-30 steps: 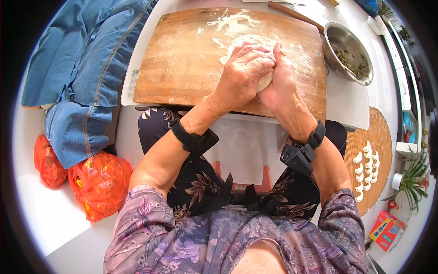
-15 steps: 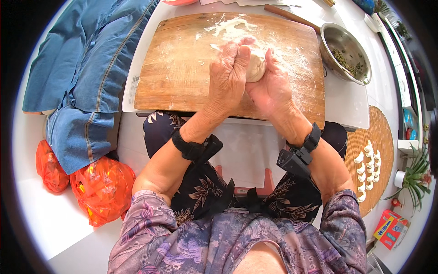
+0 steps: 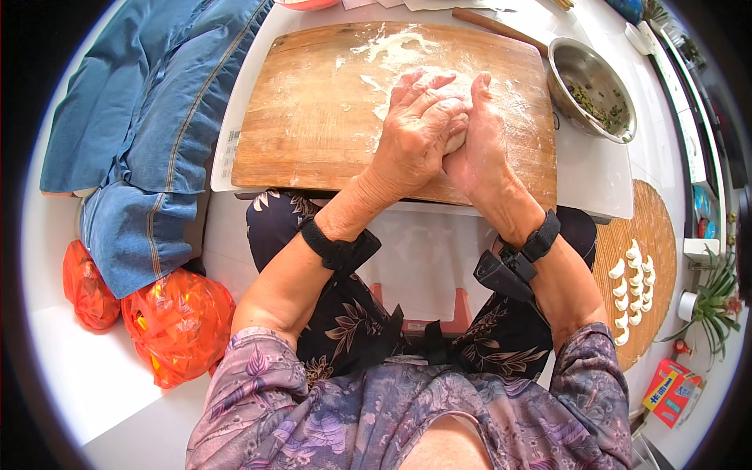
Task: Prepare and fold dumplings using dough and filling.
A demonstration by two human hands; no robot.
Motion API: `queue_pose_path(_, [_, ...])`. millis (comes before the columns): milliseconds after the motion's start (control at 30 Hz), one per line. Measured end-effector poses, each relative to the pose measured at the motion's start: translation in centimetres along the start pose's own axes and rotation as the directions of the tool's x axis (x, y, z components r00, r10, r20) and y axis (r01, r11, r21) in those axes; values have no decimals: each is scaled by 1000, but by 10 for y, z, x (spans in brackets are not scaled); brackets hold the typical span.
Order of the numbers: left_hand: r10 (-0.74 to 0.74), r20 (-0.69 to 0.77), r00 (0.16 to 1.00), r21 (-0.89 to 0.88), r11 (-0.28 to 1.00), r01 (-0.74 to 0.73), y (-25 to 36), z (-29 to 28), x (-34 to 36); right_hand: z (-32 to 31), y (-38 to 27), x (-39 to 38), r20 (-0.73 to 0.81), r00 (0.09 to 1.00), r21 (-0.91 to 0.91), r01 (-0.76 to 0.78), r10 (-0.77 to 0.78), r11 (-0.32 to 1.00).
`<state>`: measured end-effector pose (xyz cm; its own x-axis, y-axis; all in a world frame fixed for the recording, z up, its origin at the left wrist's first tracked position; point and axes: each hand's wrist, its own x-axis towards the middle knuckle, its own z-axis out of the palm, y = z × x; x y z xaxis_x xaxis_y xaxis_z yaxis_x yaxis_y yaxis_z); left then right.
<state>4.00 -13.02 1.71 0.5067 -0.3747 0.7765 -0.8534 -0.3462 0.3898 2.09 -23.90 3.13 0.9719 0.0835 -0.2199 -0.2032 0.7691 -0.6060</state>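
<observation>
Both hands are pressed together over a lump of pale dough (image 3: 456, 141) above the floured wooden board (image 3: 313, 117). My left hand (image 3: 415, 133) lies folded over the top of the dough, fingers curled across it. My right hand (image 3: 482, 145) cups the dough from the right side, so only a small sliver of it shows between the palms. Each wrist wears a black strap. Loose flour is scattered on the board just beyond the fingers.
A metal bowl (image 3: 591, 90) with green filling sits at the board's right. A rolling pin (image 3: 497, 27) lies behind the board. Several shaped dumplings (image 3: 630, 290) rest on a round wooden tray (image 3: 658, 227) at right. Blue denim cloth (image 3: 149, 133) and orange bags (image 3: 176, 321) lie at left.
My hands have kept working the dough, shifting slightly toward me on the board; the left hand has closed further over the dough, hiding most of it.
</observation>
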Motion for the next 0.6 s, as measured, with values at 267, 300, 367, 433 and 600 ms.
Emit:
queue_pose_path(267, [-422, -266, 867, -275, 895, 352, 1, -5, 5, -2, -3, 10, 204, 973, 24, -112, 105, 993])
queue_pose_path(300, [-552, -282, 785, -389, 814, 432, 6, -3, 6, -3, 2, 13, 196, 975, 2, -108, 105, 994])
queue_pose_path(367, [-793, -116, 598, -672, 506, 540, 12, -1, 7, -5, 14, 11, 153, 983, 66, -112, 101, 992])
queue_pose_path(433, [-752, -167, 637, -518, 617, 592, 12, 2, 3, -1, 21, 7, 97, 994, 206, -75, 56, 976])
queue_pose_path(600, [-520, -42, 853, -349, 808, 475, -2, -5, 0, -4, 8, 11, 83, 995, 209, -70, 53, 976])
